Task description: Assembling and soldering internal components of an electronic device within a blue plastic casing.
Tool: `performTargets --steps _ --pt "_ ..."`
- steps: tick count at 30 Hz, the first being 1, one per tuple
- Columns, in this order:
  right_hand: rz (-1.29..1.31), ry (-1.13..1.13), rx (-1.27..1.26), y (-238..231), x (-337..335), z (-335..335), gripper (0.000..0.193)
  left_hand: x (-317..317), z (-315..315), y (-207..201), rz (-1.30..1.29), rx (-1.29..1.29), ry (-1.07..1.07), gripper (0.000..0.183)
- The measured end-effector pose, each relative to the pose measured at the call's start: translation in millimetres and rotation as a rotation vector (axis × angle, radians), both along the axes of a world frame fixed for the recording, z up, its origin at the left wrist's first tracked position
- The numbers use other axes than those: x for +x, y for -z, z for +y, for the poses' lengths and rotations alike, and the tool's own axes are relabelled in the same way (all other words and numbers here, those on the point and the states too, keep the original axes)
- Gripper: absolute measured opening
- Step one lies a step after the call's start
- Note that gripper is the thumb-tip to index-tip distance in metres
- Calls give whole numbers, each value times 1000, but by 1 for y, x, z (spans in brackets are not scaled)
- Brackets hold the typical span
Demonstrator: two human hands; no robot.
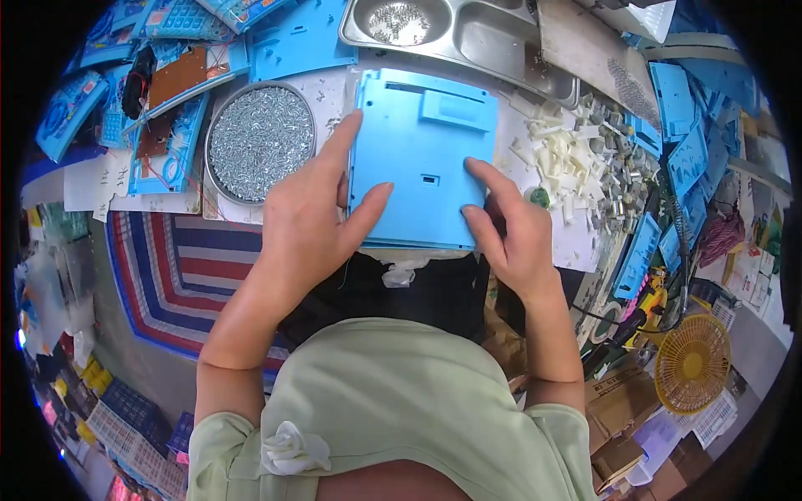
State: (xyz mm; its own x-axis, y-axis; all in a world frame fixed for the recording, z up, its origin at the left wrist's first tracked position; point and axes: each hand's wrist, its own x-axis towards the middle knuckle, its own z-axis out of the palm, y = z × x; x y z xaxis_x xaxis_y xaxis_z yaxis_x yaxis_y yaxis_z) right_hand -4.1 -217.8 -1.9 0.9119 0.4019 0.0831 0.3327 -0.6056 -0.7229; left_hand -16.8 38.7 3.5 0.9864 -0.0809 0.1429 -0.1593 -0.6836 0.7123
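Head view: the left hand (307, 213) and right hand (520, 234), thumbs and forefingers parted, touch opposite sides of the blue casing (405, 167) at the near edge of the desk (576, 249). Uneven pressure could tip it; swinging it left could scatter the screws (261, 138).

Blue panel (409, 184): underside hidden; layers below its near edge too thin to count. Left hand (305, 213): lower fingers largely hidden behind thumb and palm. Right hand (520, 230): outer fingers mostly hidden. Metal tray (493, 42): cut off by upper edge; bits inside (397, 23) too small to tell. Striped cloth (200, 267): partly behind left forearm. Crates (134, 417), lower left: blurred. Green shirt (393, 376): cut off by lower edge.
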Motion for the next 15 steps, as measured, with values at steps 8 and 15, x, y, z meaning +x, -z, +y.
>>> performTargets --steps 8,15 --pt "4 110 18 -2 -8 4 48 -27 2 14 -38 -117 -27 66" --pt "2 232 134 11 -17 1 44 -20 0 6 -61 -163 34 63"
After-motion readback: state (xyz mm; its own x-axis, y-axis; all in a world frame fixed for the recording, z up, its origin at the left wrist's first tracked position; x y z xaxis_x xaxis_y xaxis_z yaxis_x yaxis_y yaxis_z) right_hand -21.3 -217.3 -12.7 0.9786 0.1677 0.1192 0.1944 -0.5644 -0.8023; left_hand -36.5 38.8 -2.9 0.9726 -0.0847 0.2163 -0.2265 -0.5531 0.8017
